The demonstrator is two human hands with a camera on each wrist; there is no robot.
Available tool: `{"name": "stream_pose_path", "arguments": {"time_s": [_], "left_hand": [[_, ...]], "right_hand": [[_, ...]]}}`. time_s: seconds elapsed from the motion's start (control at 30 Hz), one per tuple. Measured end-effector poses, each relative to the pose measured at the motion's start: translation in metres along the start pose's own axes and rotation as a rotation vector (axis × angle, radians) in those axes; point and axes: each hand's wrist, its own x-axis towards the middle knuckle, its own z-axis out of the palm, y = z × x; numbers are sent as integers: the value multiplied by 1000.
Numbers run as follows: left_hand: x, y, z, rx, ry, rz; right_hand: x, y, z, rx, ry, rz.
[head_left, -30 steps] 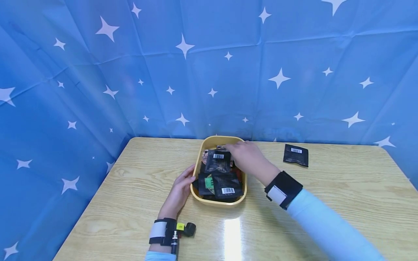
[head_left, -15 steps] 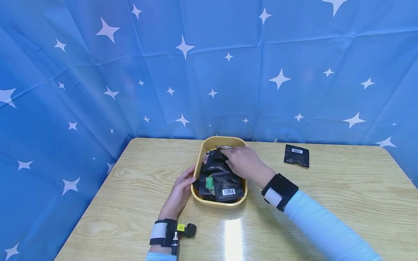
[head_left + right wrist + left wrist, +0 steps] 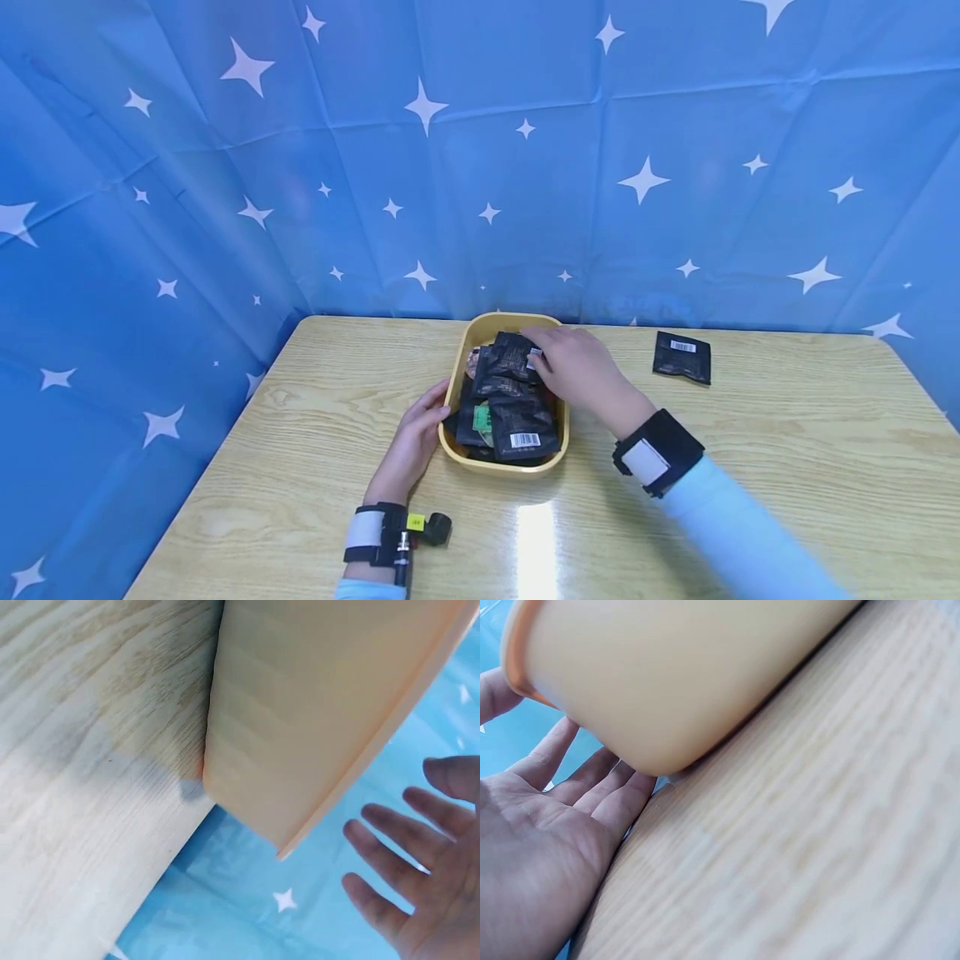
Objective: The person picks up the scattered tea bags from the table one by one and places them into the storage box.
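A yellow plastic bin [image 3: 504, 469] holds several flat black packets, some with white barcode labels and one with a green label. My left hand [image 3: 415, 429] rests against the bin's left side. In the left wrist view its fingers [image 3: 619, 787] lie nearly straight along the outer wall, with the thumb up by the rim. My right hand [image 3: 581, 367] is over the bin's right rim, fingertips beside a black packet [image 3: 512, 354] on top of the pile. Seen from the right wrist, that hand's fingers are spread and loosely bent, with nothing between them.
One black packet [image 3: 682, 358] with a barcode lies on the wooden table [image 3: 780, 425], right of the bin near the back edge. A blue curtain [image 3: 525, 183] with white stars hangs behind the table and along its left side.
My right hand reached further into the bin, then drew back right. A black packet it was handling now lies flat on top of the pile. The left hand has stayed in place.
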Motion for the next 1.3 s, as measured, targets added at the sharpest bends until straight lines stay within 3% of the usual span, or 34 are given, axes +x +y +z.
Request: {"name": "stream_pose_path", "arguments": {"time_s": [0.2,0.5,0.6,0.77,0.93,1.3], "left_hand": [[0,-1,0,1,3,1],[1,0,1,-4,6,-2],[1,0,0,-4,9,1],[1,0,0,-6,9,-1],[1,0,-1,-6,15,-3],[2,0,-1,3,-3,-6]], "right_hand": [[-10,21,-5,71,69,69],[-33,74,-19,182,8,338],[-43,92,-20,211,-51,388],[-61,119,-18,278,-234,466],[-71,138,-13,305,-319,503],[-79,159,-2,323,-328,513]]}}
